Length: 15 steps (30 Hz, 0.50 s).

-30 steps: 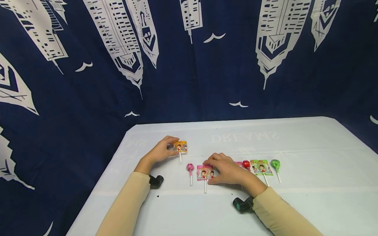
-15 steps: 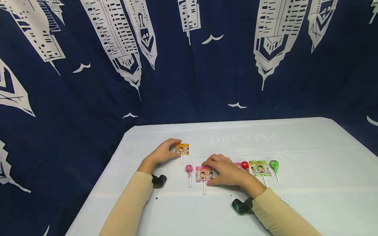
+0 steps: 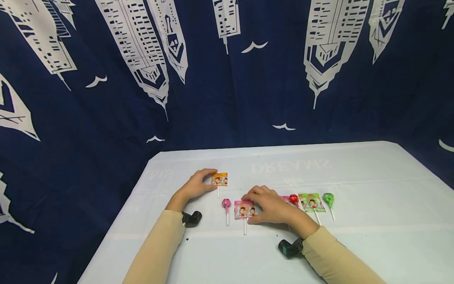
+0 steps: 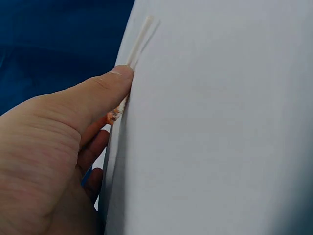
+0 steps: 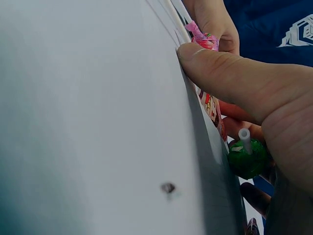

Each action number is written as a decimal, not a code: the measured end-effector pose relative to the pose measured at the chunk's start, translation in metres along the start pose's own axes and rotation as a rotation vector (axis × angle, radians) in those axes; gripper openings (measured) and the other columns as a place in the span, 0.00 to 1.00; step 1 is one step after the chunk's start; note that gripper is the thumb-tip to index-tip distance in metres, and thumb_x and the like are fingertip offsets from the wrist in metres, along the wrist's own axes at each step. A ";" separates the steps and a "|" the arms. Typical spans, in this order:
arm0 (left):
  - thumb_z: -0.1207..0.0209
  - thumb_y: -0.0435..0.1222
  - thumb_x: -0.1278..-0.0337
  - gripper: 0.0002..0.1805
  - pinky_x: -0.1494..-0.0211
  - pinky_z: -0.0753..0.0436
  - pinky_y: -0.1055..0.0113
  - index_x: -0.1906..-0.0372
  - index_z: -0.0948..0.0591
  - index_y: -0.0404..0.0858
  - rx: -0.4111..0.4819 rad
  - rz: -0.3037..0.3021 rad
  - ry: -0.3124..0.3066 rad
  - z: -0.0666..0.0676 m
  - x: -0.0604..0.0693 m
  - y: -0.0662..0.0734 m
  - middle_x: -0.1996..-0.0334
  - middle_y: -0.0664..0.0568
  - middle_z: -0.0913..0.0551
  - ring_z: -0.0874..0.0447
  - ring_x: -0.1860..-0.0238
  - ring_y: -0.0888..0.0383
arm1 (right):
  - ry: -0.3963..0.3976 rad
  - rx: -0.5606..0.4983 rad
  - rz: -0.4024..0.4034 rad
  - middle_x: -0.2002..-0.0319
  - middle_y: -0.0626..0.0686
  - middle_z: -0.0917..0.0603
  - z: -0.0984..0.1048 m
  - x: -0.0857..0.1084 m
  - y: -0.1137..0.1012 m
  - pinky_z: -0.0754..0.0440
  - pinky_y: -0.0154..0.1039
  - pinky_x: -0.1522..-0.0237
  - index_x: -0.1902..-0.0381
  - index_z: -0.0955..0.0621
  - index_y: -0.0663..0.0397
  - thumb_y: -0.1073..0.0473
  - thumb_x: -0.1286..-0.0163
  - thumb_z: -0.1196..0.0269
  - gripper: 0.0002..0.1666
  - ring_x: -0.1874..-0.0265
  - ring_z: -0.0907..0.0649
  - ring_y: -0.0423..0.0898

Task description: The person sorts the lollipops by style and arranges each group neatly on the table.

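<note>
In the head view my left hand (image 3: 194, 187) holds a lollipop in a flat orange wrapper (image 3: 220, 179), fingers at its top edge and thumb at its lower edge by the stick. My right hand (image 3: 271, 207) holds a lollipop in a flat pink wrapper (image 3: 244, 210) the same way. A pink ball lollipop (image 3: 226, 204) lies just left of that one. Beneath the right hand, the right wrist view shows a green ball lollipop (image 5: 247, 160), its stick towards the camera. In the left wrist view the thumb (image 4: 110, 85) lies on the white stick (image 4: 142, 36).
To the right of the right hand lie a red ball lollipop (image 3: 293, 198), a green flat-wrapped lollipop (image 3: 312, 202) and another green ball lollipop (image 3: 328, 198). A pink wrapper (image 3: 284, 198) is partly hidden behind the hand. The white-covered table (image 3: 372, 205) meets a dark blue patterned cloth (image 3: 230, 106).
My left hand has shifted slightly right and towards me with the orange-wrapped lollipop. The right hand stays at the pink-wrapped one. The whole head view has tilted a little.
</note>
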<state>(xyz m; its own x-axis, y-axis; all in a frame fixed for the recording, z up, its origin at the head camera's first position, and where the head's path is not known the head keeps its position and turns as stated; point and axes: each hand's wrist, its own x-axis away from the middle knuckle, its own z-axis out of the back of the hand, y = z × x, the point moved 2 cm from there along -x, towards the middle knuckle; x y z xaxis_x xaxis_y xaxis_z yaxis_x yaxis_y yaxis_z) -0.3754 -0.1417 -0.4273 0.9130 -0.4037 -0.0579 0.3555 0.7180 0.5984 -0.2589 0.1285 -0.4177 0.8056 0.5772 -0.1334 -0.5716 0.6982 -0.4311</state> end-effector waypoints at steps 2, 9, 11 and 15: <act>0.31 0.41 0.43 0.35 0.22 0.39 0.45 0.29 0.28 0.47 0.010 0.009 0.006 -0.001 0.000 -0.002 0.28 0.49 0.29 0.37 0.25 0.45 | 0.000 0.002 -0.001 0.45 0.46 0.22 0.000 0.000 0.000 0.29 0.52 0.42 0.39 0.21 0.46 0.42 0.45 0.25 0.37 0.42 0.26 0.48; 0.30 0.42 0.43 0.37 0.21 0.40 0.45 0.29 0.29 0.46 0.027 0.012 0.027 -0.003 0.001 -0.003 0.27 0.48 0.31 0.40 0.24 0.44 | 0.002 -0.002 -0.006 0.45 0.46 0.22 0.001 0.001 0.000 0.29 0.53 0.41 0.39 0.21 0.46 0.42 0.45 0.25 0.37 0.42 0.26 0.48; 0.30 0.42 0.43 0.36 0.21 0.40 0.45 0.29 0.29 0.45 0.037 0.016 0.036 -0.003 0.002 -0.003 0.27 0.47 0.30 0.40 0.24 0.44 | 0.002 -0.007 -0.004 0.45 0.46 0.22 0.000 0.001 0.000 0.29 0.52 0.41 0.39 0.21 0.46 0.42 0.45 0.25 0.37 0.43 0.26 0.48; 0.30 0.43 0.44 0.36 0.21 0.40 0.46 0.30 0.27 0.45 0.041 0.020 0.064 -0.005 0.005 -0.003 0.29 0.48 0.28 0.39 0.24 0.44 | 0.003 -0.006 -0.001 0.45 0.45 0.22 -0.001 0.001 0.001 0.29 0.51 0.42 0.39 0.21 0.45 0.41 0.45 0.25 0.37 0.44 0.26 0.46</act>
<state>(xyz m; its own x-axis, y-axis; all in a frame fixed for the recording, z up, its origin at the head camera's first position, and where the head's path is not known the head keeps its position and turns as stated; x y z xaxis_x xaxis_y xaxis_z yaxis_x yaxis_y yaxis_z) -0.3714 -0.1433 -0.4333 0.9313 -0.3514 -0.0962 0.3298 0.7009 0.6325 -0.2588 0.1293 -0.4192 0.8065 0.5756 -0.1354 -0.5700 0.6960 -0.4367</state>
